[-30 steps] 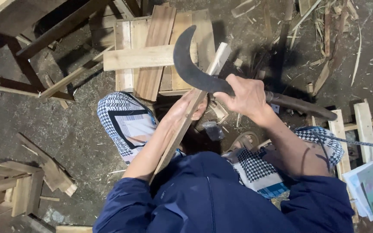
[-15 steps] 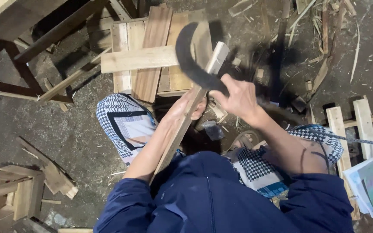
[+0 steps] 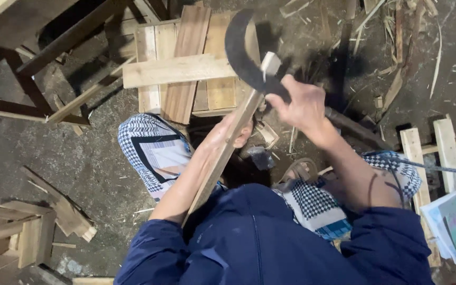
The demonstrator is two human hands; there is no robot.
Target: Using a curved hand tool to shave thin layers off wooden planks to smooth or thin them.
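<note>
Batten (image 3: 228, 153), long and pale, gripped upright by left hand (image 3: 233, 132). Curved dark blade (image 3: 244, 53), clenched in right hand (image 3: 302, 105), meets batten's top end. Plank stack (image 3: 186, 68) lies beyond batten.

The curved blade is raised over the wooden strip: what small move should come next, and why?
Probably a short downward chop. The right hand holds the curved blade just above the top end of the wooden strip, which the left hand steadies lower down, clear of the edge.

My head camera looks straight down, close over my arms and lap, to the floor (image 3: 80, 158).
</note>
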